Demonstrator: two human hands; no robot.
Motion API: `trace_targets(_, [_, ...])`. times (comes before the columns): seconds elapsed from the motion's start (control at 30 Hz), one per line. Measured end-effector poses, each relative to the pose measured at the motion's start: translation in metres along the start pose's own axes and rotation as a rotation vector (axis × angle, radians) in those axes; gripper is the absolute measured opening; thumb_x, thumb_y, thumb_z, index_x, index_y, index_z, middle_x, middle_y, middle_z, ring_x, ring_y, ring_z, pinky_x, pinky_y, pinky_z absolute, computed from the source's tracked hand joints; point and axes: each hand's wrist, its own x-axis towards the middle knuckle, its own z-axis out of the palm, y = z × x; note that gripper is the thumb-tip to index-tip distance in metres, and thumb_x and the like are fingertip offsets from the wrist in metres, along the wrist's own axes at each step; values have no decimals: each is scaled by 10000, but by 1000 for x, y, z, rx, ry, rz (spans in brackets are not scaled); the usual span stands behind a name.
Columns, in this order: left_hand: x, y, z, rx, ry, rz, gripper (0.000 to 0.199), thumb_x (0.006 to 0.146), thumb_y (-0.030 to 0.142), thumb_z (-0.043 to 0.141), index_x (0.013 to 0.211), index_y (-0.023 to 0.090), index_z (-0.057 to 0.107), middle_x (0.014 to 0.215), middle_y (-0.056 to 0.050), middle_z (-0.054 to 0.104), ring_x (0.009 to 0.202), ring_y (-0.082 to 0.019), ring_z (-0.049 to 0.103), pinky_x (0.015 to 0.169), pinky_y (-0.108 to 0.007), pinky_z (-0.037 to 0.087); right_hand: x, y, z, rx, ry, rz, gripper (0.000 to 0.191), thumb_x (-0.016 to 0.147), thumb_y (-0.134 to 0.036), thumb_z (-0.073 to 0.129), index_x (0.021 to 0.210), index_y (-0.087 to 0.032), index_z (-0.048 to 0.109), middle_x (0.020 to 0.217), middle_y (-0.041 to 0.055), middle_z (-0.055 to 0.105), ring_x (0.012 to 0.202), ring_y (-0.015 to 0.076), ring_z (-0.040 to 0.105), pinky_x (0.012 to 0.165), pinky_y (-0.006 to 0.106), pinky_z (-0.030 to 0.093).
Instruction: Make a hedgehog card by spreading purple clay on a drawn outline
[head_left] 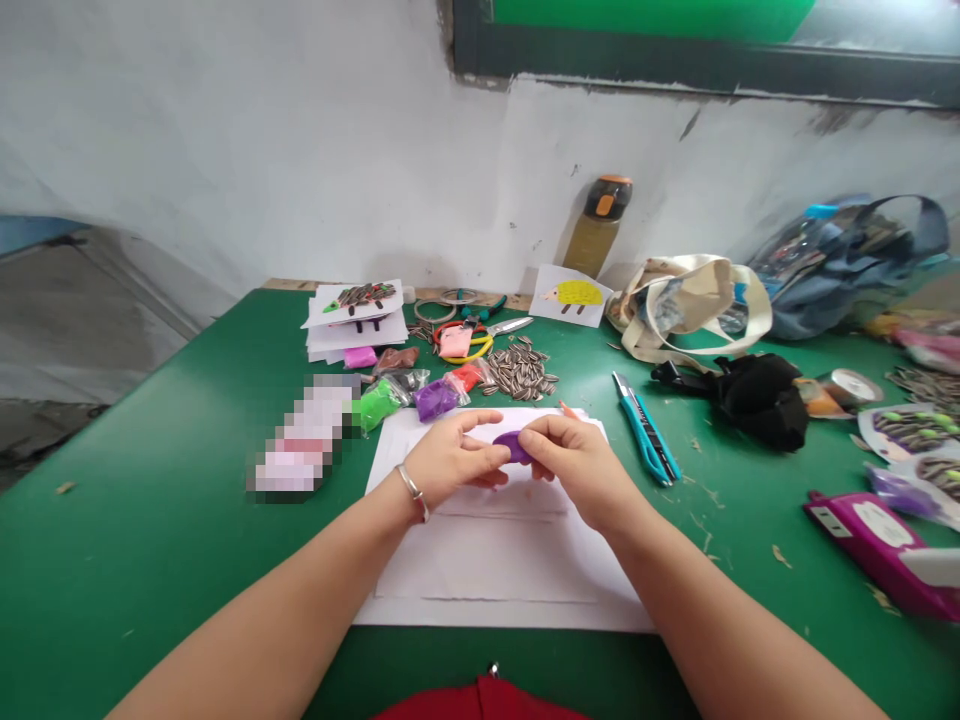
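A flattened piece of purple modelling clay [511,447] is held between both hands above white paper sheets [487,570]. My left hand [457,455], with a silver bangle at the wrist, pinches its left side between thumb and fingers. On the right side, the thumb and fingers of my right hand [574,460] close on the same clay. Just beyond the sheets lie a bag of purple clay [439,397], a bag of green clay [377,405] and a heap of striped sunflower seeds [523,370].
A blue utility knife [646,430] lies right of the paper. Scissors [510,326], seed-decorated cards [356,305] and a yellow hedgehog card [574,296] are at the back. A bottle [598,228], cream bag [690,300], black pouch [761,400] and magenta case [877,545] stand rightward.
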Motion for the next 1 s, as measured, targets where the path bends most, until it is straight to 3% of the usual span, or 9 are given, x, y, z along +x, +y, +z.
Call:
trace_targets(0.13, [2,-1,-2,36,-26,19,283,773,278,739,985,109,658,802,-68,716,683,-153,682,685,-289,569,-1,-2,0,9,-24,17,249,803,-405,610,726,-175,663,553,-11,582,529,118,539,553,274,437])
trace_targets(0.23, [2,0,-2,77,-23,53,190,761,280,735,807,105,675,708,-41,685,626,-124,650,639,-246,545,-1,-2,0,66,-86,59,282,789,-428,644,907,-175,682,629,1,634,548,130,568,557,282,451])
trace_targets(0.33, [1,2,-2,105,-36,66,189,752,281,729,795,102,687,672,-28,673,586,-113,631,606,-234,526,-1,1,0,107,-128,42,332,769,-406,681,1019,-188,662,765,11,679,623,128,591,616,280,469])
trace_targets(0.47, [-1,3,0,144,-61,70,183,711,266,742,757,97,686,639,-35,677,560,-123,629,589,-239,515,-1,4,1,66,-141,-34,201,795,-359,640,724,-170,638,693,-3,632,646,118,561,652,266,453])
trace_targets(0.6, [-2,3,1,152,-68,78,223,678,311,773,710,112,678,624,-36,679,554,-130,632,578,-240,514,-1,4,2,-5,-86,-45,217,799,-342,622,666,-173,594,641,-23,571,614,108,509,632,262,428])
trace_targets(0.83, [0,1,-3,112,-98,57,502,672,604,734,766,113,689,770,-79,700,666,-174,678,643,-288,548,0,-1,1,29,-61,8,240,795,-387,630,694,-169,641,618,-12,572,586,113,498,611,270,428])
trace_targets(1.0, [2,-2,-2,95,-14,79,402,707,500,754,777,110,688,757,-69,697,632,-152,660,639,-285,552,-3,-2,1,12,-75,-18,307,844,-437,587,733,-160,659,644,0,578,615,122,507,598,272,427])
